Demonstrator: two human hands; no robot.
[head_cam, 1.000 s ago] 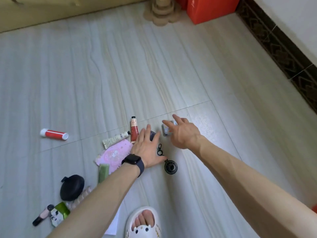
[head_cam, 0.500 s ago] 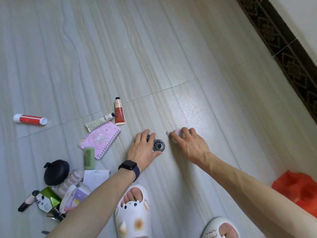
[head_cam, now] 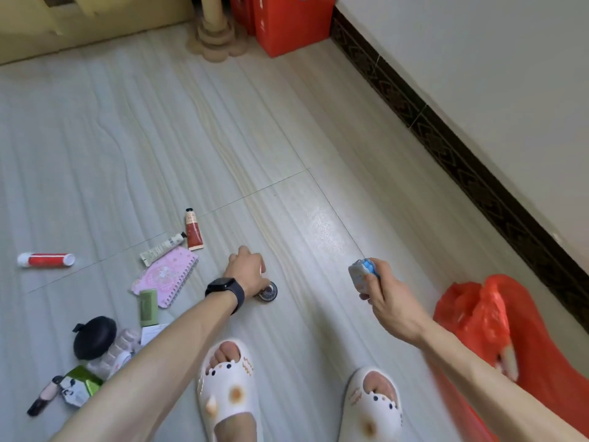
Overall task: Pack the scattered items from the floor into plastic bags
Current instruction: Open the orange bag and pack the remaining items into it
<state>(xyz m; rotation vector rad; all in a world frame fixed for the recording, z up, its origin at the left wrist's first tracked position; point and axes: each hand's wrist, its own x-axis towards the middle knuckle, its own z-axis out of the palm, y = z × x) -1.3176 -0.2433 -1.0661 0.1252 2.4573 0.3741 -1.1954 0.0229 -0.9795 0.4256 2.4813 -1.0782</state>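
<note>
Right hand is up off the floor, fingers wrapped tight round a small white-and-blue item, held in the air. The red plastic bag lies crumpled on the floor at 4 o'clock of that hand, near it but apart. Over at 9 o'clock, the left hand, smartwatch on the wrist, is down low with fingers curled, and a small black round item peeks out at its 4 o'clock, right against the fingers; whether they actually grip it I cannot tell. At 9 o'clock of the left hand lies the pink spiral notebook, with 2 tubes at its 12 o'clock, a red tube and a white tube. A green stick sits at its 7 o'clock. Far out at 9 o'clock a red-and-white tube lies alone. At 7 o'clock, partly behind the forearm, are a black round pouch and a green panda packet. There are 2 white slippers at 6 o'clock and a red box at 12 o'clock
</note>
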